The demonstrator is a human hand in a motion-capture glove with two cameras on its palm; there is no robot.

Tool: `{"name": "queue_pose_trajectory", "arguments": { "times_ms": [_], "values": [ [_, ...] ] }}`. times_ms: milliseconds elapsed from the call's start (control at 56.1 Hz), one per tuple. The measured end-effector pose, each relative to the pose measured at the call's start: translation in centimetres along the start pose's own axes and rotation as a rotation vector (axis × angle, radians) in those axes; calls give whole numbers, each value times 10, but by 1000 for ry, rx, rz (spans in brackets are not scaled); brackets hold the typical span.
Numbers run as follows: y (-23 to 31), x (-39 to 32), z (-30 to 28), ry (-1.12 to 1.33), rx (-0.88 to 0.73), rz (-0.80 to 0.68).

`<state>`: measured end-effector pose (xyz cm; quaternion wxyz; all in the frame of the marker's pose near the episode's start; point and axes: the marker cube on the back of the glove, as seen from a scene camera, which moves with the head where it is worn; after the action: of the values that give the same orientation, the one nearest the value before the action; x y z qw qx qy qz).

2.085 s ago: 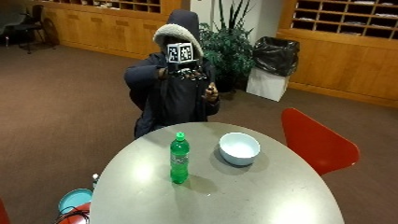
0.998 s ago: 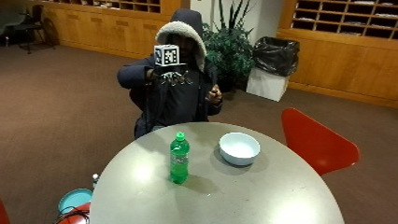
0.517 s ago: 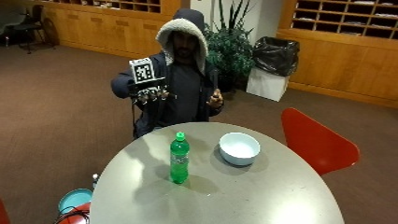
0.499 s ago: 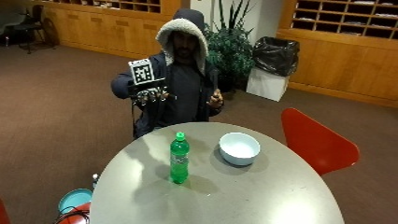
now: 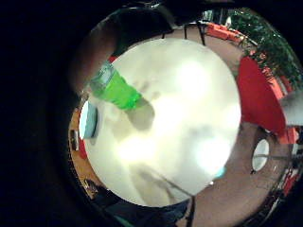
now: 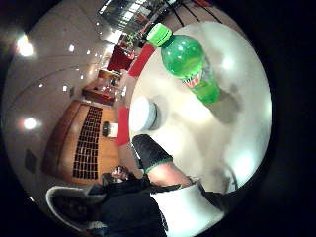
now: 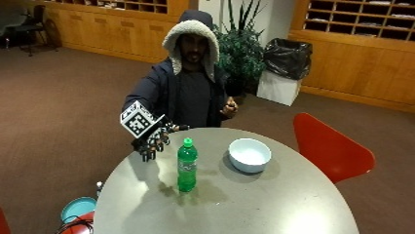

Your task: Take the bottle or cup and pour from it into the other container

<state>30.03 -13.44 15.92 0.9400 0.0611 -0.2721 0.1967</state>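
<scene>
1. Currently the gloved right hand hangs above the near-left rim of the round worktop, beside the green soda bottle and not touching it. Its fingers point downward, spread and relaxed, holding nothing.
2. Bottle location: upright on the worktop, green cap on, between the hand and the white bowl. Bowl and bottle stand near each other but apart.
3. Risk, tip-over: the bottle is tall and narrow. A sideways approach that strikes its upper half would likely topple it toward the bowl or let it roll off the worktop.
4. Risk, capped pour: the cap appears closed. Tilting without removing it would deliver nothing; the bare left hand is raised at the chest, away from the worktop, and may be needed.
5. Risk, spill: the bowl is wide and shallow. Pouring from too high or too fast would probably splash over its rim.
6. Edges: the hand is over the worktop's left edge, so a grasp from that side has open approach room.
7. Open room: a broad bare area lies in front of the bottle and bowl. A red chair stands beside the worktop's far right, well apart from the hand's path.
</scene>
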Motion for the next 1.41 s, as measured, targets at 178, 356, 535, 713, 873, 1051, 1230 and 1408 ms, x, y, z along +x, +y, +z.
{"name": "queue_pose_trajectory", "arguments": {
  "times_ms": [178,356,535,713,873,1051,1230,1408],
  "values": [
    [-38,5,47,-304,-82,-40],
    [-81,1,72,-490,127,-190],
    [-81,5,85,-625,44,-98],
    [-91,6,92,-712,104,-112],
    [-92,10,94,-691,230,-174],
    [-89,8,95,-648,303,-252],
    [-81,-9,83,-642,302,-257],
    [-72,-49,41,-620,281,-230]
  ]
}}
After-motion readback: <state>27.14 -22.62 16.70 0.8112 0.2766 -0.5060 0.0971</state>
